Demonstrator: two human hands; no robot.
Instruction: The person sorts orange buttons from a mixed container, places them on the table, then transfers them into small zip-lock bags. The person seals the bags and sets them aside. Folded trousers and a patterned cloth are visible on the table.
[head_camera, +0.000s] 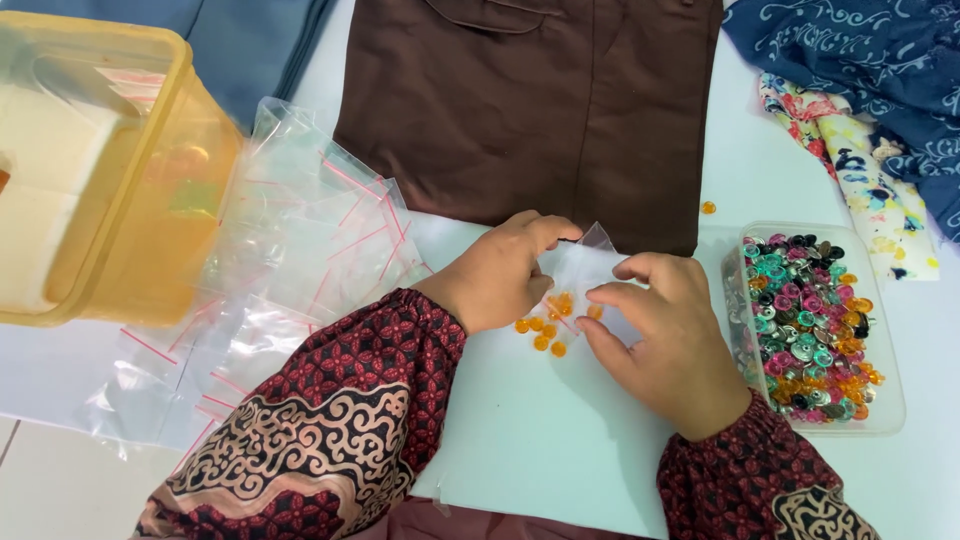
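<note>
Both my hands hold a small clear zip bag (592, 262) at the middle of the white table (540, 430). My left hand (505, 272) pinches the bag's left edge near its mouth. My right hand (665, 335) grips its right side, fingers curled over it. Several small orange beads (545, 328) lie under and inside the bag, between my hands; how many are inside I cannot tell. Both sleeves are dark red with a cream scroll pattern.
A clear plastic tub (890, 400) of mixed coloured beads stands at the right. A heap of clear zip bags (290, 260) with red strips lies at the left beside a yellow plastic box (150, 230). Folded brown fabric (530, 110) and patterned cloths (860, 60) lie behind. One orange bead (708, 208) sits loose.
</note>
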